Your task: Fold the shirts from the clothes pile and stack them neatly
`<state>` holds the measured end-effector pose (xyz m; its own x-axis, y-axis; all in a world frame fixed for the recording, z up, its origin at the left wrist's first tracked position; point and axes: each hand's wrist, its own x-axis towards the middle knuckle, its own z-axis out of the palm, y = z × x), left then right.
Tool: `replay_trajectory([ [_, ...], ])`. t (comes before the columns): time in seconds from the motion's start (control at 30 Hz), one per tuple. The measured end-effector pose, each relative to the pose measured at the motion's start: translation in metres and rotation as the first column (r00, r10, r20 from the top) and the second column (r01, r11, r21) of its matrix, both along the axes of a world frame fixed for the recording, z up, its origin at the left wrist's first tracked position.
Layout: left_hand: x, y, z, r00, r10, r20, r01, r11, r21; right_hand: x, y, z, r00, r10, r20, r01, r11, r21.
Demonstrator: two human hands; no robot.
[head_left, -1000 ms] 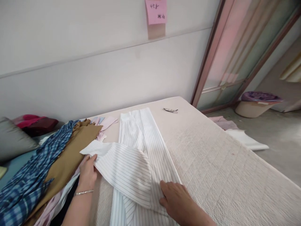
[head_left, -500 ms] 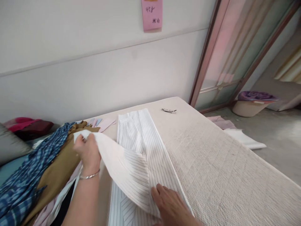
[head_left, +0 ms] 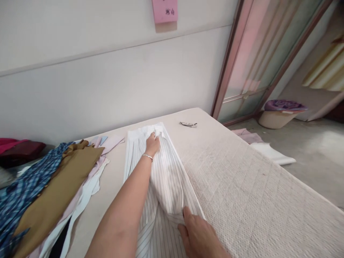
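One left hand (head_left: 152, 145), one right hand (head_left: 200, 234), two altogether; one bracelet (head_left: 147, 156); one striped garment (head_left: 166, 175); one pair of glasses (head_left: 188, 124); one pink note (head_left: 165, 12); one bucket (head_left: 275, 120); one bed (head_left: 242, 179); one blue checked cloth (head_left: 34, 175), one brown garment (head_left: 59, 186), plus pale clothes (head_left: 88, 191) overlapping too much to count.

The garment (head_left: 168, 175) is white with thin dark stripes, the checked cloth (head_left: 36, 175) light and dark blue, the neighbouring fabric (head_left: 59, 186) plain mustard-brown. The surface (head_left: 242, 186) is pale beige with faint quilted lines; the note (head_left: 165, 10) is pink, the bucket (head_left: 275, 120) beige, the bracelet (head_left: 147, 155) silver.
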<state>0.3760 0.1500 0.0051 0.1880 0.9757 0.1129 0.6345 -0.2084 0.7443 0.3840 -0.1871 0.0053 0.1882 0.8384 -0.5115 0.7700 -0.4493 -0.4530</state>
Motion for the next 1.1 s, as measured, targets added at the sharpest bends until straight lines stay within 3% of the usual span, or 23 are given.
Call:
replay_trajectory([
  [0.13,-0.015,0.007,-0.018,0.967,0.193,-0.164,-0.188,0.981,0.048,-0.001,0.001,-0.005,1.0,-0.002,0.019,0.001,1.0,0.017],
  [0.23,-0.021,0.016,-0.023,0.936,0.255,-0.242,-0.249,0.967,0.058,-0.003,-0.001,-0.011,0.999,-0.006,0.031,0.005,0.999,0.052],
  [0.47,-0.018,0.05,-0.033,0.952,0.177,-0.249,-0.197,0.979,-0.059,-0.003,-0.002,-0.03,1.0,-0.003,0.009,0.002,0.993,0.121],
  [0.73,0.0,0.074,-0.018,0.999,0.039,0.035,-0.039,0.999,0.01,-0.004,-0.01,-0.053,0.999,0.011,0.045,-0.02,0.978,0.206],
  [0.83,0.007,0.072,-0.022,0.995,0.027,0.095,-0.029,0.999,0.02,-0.004,-0.01,-0.056,0.998,0.006,0.058,-0.019,0.972,0.233],
  [1.0,0.008,0.058,-0.045,0.989,0.142,-0.035,-0.143,0.989,-0.029,-0.004,-0.008,-0.054,0.997,-0.002,0.081,-0.014,0.981,0.193],
  [1.1,0.015,0.057,-0.05,0.974,0.186,-0.128,-0.195,0.979,-0.061,-0.005,-0.007,-0.053,0.997,0.016,0.074,-0.028,0.984,0.175],
])
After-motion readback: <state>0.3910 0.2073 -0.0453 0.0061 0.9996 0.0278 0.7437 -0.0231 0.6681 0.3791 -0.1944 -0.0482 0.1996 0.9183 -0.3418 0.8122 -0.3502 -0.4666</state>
